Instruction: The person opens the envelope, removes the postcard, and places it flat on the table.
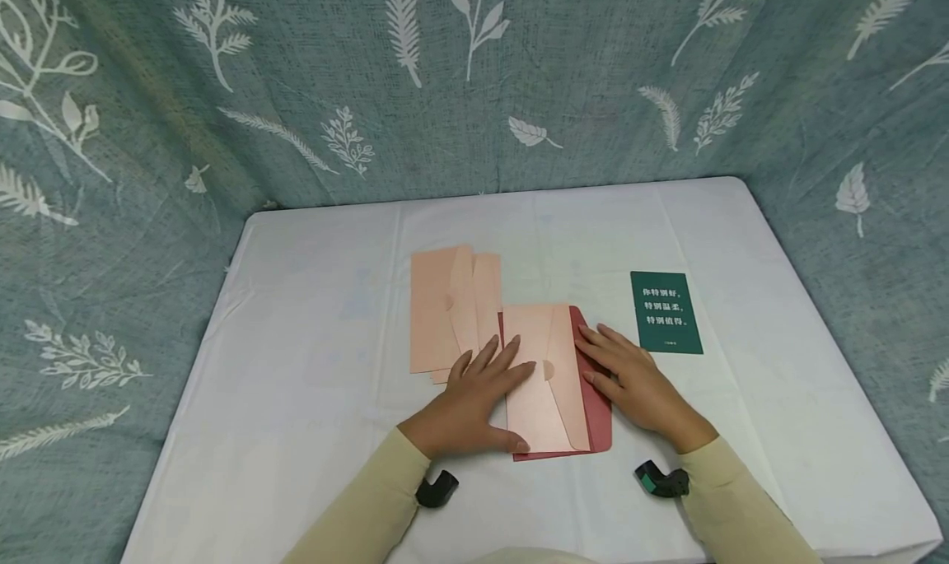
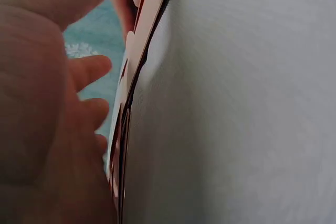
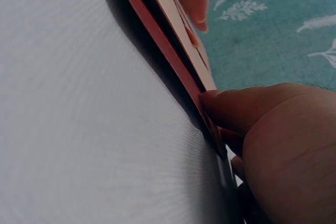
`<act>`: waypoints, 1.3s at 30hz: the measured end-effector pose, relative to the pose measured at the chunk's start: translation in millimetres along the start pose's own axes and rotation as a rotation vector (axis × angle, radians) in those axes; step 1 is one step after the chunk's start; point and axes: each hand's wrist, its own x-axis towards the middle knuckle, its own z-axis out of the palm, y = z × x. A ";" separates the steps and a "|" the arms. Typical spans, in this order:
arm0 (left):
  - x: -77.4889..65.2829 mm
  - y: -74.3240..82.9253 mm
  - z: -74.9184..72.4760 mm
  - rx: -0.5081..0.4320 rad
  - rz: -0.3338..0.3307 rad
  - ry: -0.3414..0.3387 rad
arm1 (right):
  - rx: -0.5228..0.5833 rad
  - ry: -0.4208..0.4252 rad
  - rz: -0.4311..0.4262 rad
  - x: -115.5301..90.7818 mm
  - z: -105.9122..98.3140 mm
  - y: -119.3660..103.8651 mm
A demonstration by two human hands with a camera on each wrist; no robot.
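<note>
While both hands lie flat with fingers straight, nothing is gripped. The left hand (image 1: pixel 474 399) is pressed on the pink envelope's (image 1: pixel 544 375) edge at 9 o'clock; the right hand (image 1: pixel 630 379) is rested on the red envelope (image 1: pixel 599 420) underneath, at 3 o'clock. Both envelopes are stacked mid-table (image 1: pixel 311 366). More pink envelopes (image 1: pixel 445 309) are seen at 11 o'clock, a green card (image 1: pixel 665 311) at 2 o'clock.

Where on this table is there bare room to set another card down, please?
The white table is bare left of the pink envelopes, along the far edge, and right of the green card. It is crowded mid-front, where both hands press envelopes.
</note>
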 end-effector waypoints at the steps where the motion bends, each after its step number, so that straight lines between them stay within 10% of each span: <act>1: 0.3 -0.7 0.8 0.013 -0.002 -0.011 | -0.001 0.000 -0.001 -0.1 0.0 -0.2; 17: 2.0 1.1 3.5 0.115 -0.021 -0.065 | -0.150 0.069 -0.059 -2.3 12.5 -29.0; 26: 1.6 0.6 3.4 0.114 -0.027 -0.065 | -0.265 -0.058 -0.042 -2.1 30.0 -42.5; 39: 1.2 1.5 2.6 0.104 -0.030 -0.076 | -0.135 -0.056 -0.036 -7.0 26.3 -44.2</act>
